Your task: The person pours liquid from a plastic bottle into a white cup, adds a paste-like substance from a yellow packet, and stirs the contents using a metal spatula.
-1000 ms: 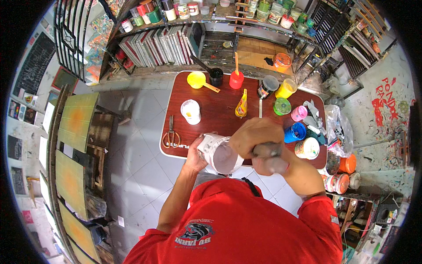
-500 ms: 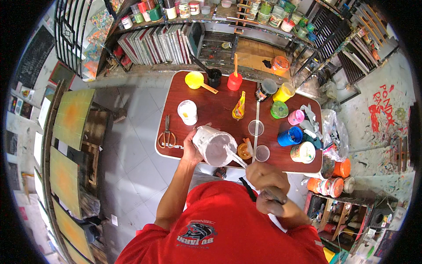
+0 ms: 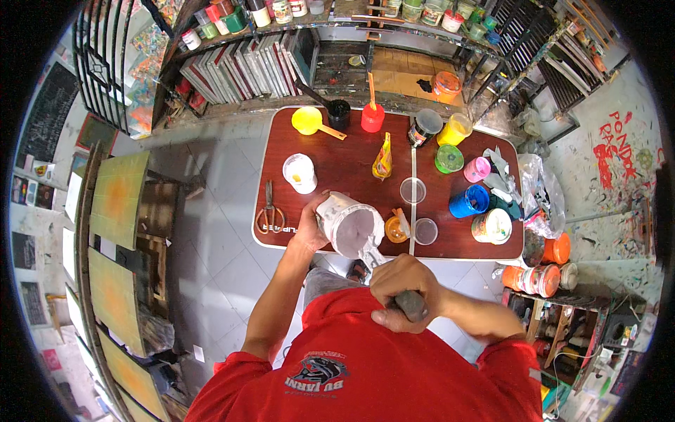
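Observation:
My left hand (image 3: 310, 226) is wrapped round the side of a white plastic tub (image 3: 333, 215), tilted so that its mouth faces me. Pale grey-white paint (image 3: 354, 235) coats its inside. In my right fist (image 3: 416, 285) is a stirring tool (image 3: 410, 305) with a thick, dark rounded handle. Its paint-covered far end (image 3: 371, 254) reaches to the tub's near rim. Beyond the tub stands a white paint pot (image 3: 300, 176). Scissors with orange handles (image 3: 270, 216) lie left of my left hand, and a small orange cup (image 3: 397, 228) stands right of the tub.
The dark red table (image 3: 337, 158) also carries a yellow squeeze pouch (image 3: 382, 160), a blue pot (image 3: 470, 202), a green pot (image 3: 448, 159) and clear cups (image 3: 413, 190). Behind it, framed screens (image 3: 246, 70) fill a shelf. Yellowish panels (image 3: 116, 190) stand at the left.
My right hand has moved left and closer to my body, turning the tool's handle. The tool's coated end has drawn nearer the tub's rim. My left hand still holds the tub.

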Action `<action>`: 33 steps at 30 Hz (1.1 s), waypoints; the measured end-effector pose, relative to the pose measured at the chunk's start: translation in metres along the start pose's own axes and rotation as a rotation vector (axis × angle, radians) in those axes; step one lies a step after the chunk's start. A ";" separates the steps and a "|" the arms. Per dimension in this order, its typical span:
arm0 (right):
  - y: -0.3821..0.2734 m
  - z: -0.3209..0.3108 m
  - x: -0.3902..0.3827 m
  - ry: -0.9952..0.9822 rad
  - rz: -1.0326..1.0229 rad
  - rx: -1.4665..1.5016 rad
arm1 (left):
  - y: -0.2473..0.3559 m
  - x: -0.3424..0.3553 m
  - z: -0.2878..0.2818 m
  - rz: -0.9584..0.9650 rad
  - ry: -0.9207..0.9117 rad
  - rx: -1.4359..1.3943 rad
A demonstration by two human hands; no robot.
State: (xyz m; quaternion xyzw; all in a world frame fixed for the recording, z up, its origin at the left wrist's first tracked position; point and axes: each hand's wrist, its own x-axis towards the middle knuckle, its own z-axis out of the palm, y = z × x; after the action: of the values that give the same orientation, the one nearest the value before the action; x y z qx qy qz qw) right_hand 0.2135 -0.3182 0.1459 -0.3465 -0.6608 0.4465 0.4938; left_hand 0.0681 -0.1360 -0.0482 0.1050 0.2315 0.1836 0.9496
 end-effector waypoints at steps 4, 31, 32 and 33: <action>0.011 0.040 -0.006 0.460 0.060 0.308 | -0.008 -0.001 -0.008 -0.007 0.006 -0.043; -0.034 -0.007 0.092 -0.363 -0.295 -0.093 | -0.024 -0.083 0.049 -0.065 0.090 0.182; -0.029 -0.007 0.093 -0.296 -0.319 -0.116 | -0.023 -0.082 0.036 -0.089 0.093 0.166; -0.019 -0.005 0.090 -0.123 -0.391 -0.101 | -0.023 -0.080 0.023 -0.115 0.094 0.149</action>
State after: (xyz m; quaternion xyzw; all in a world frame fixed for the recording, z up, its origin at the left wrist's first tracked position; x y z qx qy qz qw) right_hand 0.1932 -0.2428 0.1948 -0.2078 -0.7659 0.3289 0.5119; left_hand 0.0200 -0.1918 -0.0025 0.1529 0.2946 0.1158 0.9362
